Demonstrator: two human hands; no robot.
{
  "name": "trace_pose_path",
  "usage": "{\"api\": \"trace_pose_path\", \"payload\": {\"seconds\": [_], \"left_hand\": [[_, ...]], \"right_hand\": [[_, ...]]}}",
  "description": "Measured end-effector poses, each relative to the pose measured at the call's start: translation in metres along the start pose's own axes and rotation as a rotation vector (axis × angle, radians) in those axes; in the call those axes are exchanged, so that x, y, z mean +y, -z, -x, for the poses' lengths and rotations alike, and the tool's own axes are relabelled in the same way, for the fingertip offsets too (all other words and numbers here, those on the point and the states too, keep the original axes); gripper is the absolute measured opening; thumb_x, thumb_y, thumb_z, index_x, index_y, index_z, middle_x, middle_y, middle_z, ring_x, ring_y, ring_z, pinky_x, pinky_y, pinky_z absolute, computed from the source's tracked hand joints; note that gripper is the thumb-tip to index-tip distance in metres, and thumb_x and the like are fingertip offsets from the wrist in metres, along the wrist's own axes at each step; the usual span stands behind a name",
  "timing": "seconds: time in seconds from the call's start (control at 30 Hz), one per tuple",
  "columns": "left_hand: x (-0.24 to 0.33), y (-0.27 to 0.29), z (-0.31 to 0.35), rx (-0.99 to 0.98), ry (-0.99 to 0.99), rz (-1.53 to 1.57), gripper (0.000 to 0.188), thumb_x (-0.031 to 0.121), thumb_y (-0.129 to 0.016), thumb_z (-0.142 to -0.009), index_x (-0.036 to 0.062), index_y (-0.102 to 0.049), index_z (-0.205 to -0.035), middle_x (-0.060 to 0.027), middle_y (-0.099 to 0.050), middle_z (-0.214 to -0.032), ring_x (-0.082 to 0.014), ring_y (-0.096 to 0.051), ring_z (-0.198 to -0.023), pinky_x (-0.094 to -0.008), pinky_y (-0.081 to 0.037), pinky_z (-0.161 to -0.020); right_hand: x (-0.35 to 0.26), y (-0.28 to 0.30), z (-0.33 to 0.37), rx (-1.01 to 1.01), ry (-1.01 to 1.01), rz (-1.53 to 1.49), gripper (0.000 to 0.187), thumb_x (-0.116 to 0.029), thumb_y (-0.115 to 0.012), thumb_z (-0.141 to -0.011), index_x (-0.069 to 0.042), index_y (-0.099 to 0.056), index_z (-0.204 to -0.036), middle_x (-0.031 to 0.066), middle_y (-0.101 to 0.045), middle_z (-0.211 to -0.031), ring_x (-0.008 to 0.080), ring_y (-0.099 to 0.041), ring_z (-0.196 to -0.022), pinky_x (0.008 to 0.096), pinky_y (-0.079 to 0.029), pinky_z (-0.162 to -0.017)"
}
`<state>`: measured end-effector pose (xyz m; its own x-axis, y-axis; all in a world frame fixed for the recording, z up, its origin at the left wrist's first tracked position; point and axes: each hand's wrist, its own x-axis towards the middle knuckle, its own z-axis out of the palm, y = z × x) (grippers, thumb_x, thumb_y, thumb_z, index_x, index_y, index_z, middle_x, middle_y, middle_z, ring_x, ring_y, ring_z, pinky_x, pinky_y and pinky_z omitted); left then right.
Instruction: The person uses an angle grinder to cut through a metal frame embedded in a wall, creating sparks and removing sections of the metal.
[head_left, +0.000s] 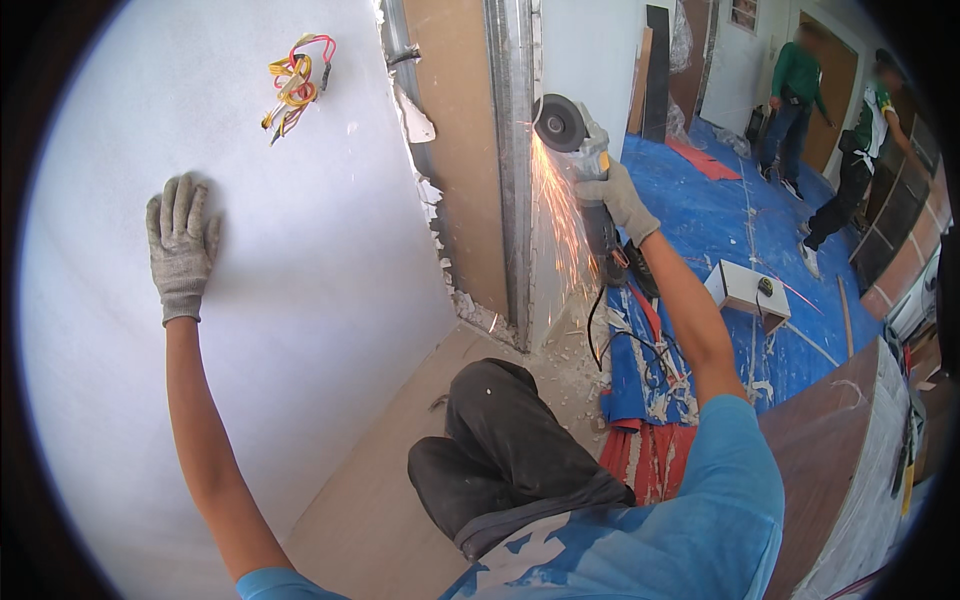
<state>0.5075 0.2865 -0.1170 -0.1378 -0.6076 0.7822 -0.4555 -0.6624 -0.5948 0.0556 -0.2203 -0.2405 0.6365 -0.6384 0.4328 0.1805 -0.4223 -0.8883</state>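
My right hand [622,200], in a grey work glove, is wrapped round the body of an angle grinder [598,222]. The grinder's dark disc [560,124] meets the edge of a metal stud [515,150] in the opened wall. Orange sparks [563,200] stream down from that contact. My left hand [181,240], gloved too, lies flat against the white wall [300,230] with its fingers stretched out and holds nothing. Above and right of it, a bundle of red and yellow wires [297,88] sticks out of the wall.
Broken board edges [425,190] line the opening, and rubble [570,360] lies below it. The grinder's black cord [592,330] trails over blue sheeting [690,230]. A white box [745,290] stands on the right. Two people [795,100] are farther back. A brown panel [820,440] leans near my right side.
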Motion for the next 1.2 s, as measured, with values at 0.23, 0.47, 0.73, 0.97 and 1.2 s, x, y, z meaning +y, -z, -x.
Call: {"api": "trace_pose_path", "payload": {"seconds": [0.23,0.47,0.73,0.97,1.2], "left_hand": [[-0.001,-0.001,0.0,0.008,0.03,-0.001,0.057,0.043,-0.056,-0.107,0.0217,-0.043,-0.158,-0.0014,-0.035,-0.169,-0.0195,-0.029,-0.158,-0.0446,-0.021,-0.132],[-0.001,0.0,0.0,-0.011,0.005,-0.005,0.056,0.041,-0.057,-0.107,0.0209,-0.044,-0.157,-0.002,-0.037,-0.168,-0.02,-0.03,-0.157,-0.0452,-0.022,-0.132],[-0.002,0.001,-0.001,-0.056,0.044,-0.011,0.056,0.04,-0.057,-0.107,0.0201,-0.044,-0.158,-0.0023,-0.036,-0.169,-0.0203,-0.03,-0.157,-0.0453,-0.021,-0.132],[-0.001,0.001,0.0,-0.008,0.006,-0.001,0.057,0.041,-0.057,-0.107,0.0202,-0.044,-0.158,-0.0016,-0.037,-0.168,-0.0194,-0.03,-0.157,-0.0449,-0.021,-0.132],[0.0,0.002,0.0,-0.019,0.014,-0.005,0.056,0.039,-0.059,-0.106,0.0199,-0.046,-0.157,-0.0013,-0.038,-0.167,-0.0196,-0.032,-0.156,-0.0441,-0.022,-0.132]], "right_hand": [[0.007,-0.002,-0.009,0.025,0.13,0.041,0.054,-0.012,-0.081,-0.074,-0.003,-0.063,-0.124,-0.0012,-0.066,-0.099,0.0114,-0.062,-0.085,0.0286,-0.051,-0.078],[0.01,0.0,-0.005,-0.004,0.013,-0.026,0.062,-0.009,-0.083,-0.074,-0.001,-0.062,-0.132,0.0041,-0.07,-0.112,0.015,-0.066,-0.094,0.0304,-0.054,-0.087],[0.019,-0.004,-0.003,-0.005,0.072,-0.109,0.053,-0.012,-0.082,-0.078,-0.002,-0.063,-0.127,-0.0005,-0.067,-0.102,0.0104,-0.062,-0.085,0.0267,-0.052,-0.072],[0.015,-0.005,0.007,-0.06,0.056,-0.102,0.056,-0.012,-0.082,-0.076,-0.002,-0.063,-0.128,-0.0007,-0.067,-0.105,0.0107,-0.062,-0.088,0.028,-0.052,-0.08],[0.019,-0.007,0.006,0.017,0.008,-0.059,0.065,-0.009,-0.082,-0.073,0.0,-0.06,-0.134,0.0023,-0.069,-0.108,0.0126,-0.064,-0.092,0.0293,-0.054,-0.083]]}}
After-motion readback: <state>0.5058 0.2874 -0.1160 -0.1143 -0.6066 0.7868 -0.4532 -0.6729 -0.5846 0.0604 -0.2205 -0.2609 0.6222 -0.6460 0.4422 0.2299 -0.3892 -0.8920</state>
